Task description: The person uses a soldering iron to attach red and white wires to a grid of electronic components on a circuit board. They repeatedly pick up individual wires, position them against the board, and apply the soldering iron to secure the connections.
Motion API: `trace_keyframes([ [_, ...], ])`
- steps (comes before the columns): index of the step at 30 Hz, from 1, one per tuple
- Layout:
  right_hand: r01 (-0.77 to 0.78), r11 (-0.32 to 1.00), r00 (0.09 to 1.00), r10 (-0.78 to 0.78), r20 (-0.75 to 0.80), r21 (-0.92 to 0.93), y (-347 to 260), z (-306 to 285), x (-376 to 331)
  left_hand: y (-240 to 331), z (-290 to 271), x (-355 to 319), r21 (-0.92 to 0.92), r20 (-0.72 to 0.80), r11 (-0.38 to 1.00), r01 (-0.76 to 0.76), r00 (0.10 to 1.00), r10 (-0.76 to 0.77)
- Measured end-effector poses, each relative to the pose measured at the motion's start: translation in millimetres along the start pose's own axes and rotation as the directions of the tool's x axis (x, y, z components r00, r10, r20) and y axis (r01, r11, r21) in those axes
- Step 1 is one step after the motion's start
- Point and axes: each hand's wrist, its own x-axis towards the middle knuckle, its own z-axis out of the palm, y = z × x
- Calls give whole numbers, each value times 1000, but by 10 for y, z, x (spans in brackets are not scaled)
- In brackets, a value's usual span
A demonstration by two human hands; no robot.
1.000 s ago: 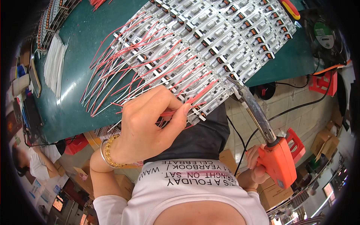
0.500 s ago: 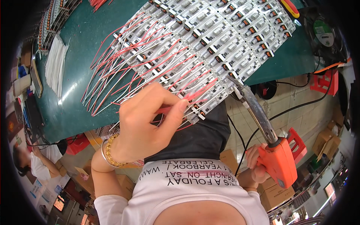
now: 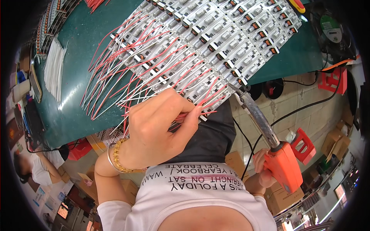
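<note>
Beyond our left hand (image 3: 162, 125), a board (image 3: 216, 42) slants away: silvery white, ribbed into rows of narrow cells, dotted with dark chips, grey cylinders and orange-and-black blocks. Red and white leads (image 3: 111, 63) fan off it in a loose tangle, ahead and left of that hand, whose thumb and forefinger pinch red wires (image 3: 212, 103) over the board's near corner. Our right hand (image 3: 261, 169) grips an iron (image 3: 266, 126) by its orange handle, tip at the board's edge, contact unclear.

Black lettering (image 3: 200, 179), upside down; on white shirt (image 3: 169, 197).
</note>
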Motion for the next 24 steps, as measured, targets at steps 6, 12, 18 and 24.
trace_keyframes([
  [6, 191, 970, 981, -190, 25, -152, 265, -145, -129, -17, 0, -12, 14, -14, 1000, -19, 1000, 19],
  [12, 167, 985, 983, -163, 85, -42, 282, -257, -136, -16, -3, -9, 15, 5, 1000, -6, 1000, 5],
  [18, 24, 992, 1000, -24, -3, -123, 174, -208, -164, -24, -3, -11, 9, -5, 1000, -14, 1000, 15],
  [24, 87, 987, 996, -87, -7, 132, 100, 26, 4, -46, -13, -10, 42, -153, 991, -124, 980, 129],
])
